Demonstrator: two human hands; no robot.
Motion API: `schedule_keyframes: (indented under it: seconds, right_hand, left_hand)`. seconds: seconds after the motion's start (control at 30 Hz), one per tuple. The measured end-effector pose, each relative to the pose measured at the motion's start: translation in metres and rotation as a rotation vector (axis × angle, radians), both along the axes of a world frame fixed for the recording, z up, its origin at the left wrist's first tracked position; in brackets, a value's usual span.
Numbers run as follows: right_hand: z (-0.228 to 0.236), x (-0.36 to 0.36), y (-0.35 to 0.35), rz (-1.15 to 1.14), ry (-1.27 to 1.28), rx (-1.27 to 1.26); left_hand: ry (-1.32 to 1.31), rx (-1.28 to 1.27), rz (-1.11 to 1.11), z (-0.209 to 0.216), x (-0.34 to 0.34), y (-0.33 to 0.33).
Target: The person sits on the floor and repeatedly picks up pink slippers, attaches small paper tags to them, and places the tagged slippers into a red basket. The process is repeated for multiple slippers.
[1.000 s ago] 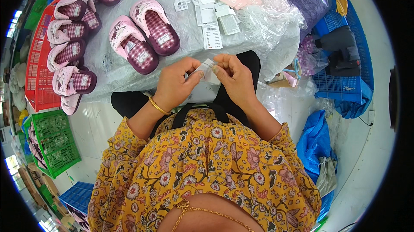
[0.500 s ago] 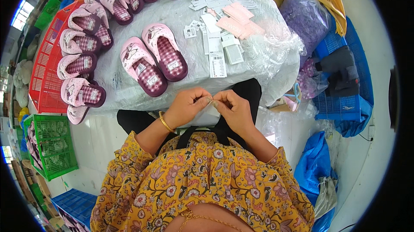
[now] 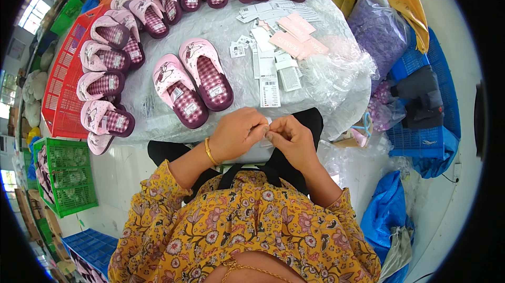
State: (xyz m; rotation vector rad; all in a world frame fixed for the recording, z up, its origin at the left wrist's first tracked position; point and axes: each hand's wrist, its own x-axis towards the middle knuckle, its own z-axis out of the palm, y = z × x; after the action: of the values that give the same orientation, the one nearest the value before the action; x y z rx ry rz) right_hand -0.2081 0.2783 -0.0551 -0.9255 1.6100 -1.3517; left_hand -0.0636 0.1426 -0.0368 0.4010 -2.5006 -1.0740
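Above my lap, at the near edge of the table, my left hand [image 3: 239,134] and my right hand [image 3: 292,142] meet fingertip to fingertip. Both are pinched closed. Between them shows a small white piece [image 3: 269,120], too little of it visible to name its kind. Just beyond my left hand lies a pair of slippers, a left slipper [image 3: 171,79] and a right slipper [image 3: 197,54], pink with a printed figure and dark plum checked insoles. A long white printed label strip [image 3: 270,91] lies beyond the fingertips, beside a stack of white tags [image 3: 290,77].
Several more pink slippers [image 3: 107,84] line the table's left and far sides. Pink cards [image 3: 298,24] lie among the labels on the plastic-covered table [image 3: 158,46]. A red crate [image 3: 62,86] and a green crate [image 3: 68,178] stand left; a blue crate [image 3: 423,138] and purple-filled bag [image 3: 376,33] stand right.
The view has shifted slightly, so the table sits lower in the picture. My hands stay together, fingers repositioned, and a white piece now shows between the fingertips.
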Motion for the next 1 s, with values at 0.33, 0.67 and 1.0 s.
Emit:
schedule_keyframes:
  seconds: [0.33, 0.67, 1.0]
  right_hand:
    - [-0.024, -0.010, -0.001, -0.036, -0.059, -0.084]
    - [-0.033, -0.017, 0.006, -0.058, -0.160, -0.095]
    - [-0.022, -0.017, 0.013, -0.036, -0.076, -0.086]
  left_hand:
    - [-0.483, -0.737, 0.211, 0.012, -0.068, -0.168]
    - [-0.941, -0.410, 0.196, -0.004, -0.109, -0.201]
    - [-0.541, -0.238, 0.189, 0.027, -0.087, -0.184]
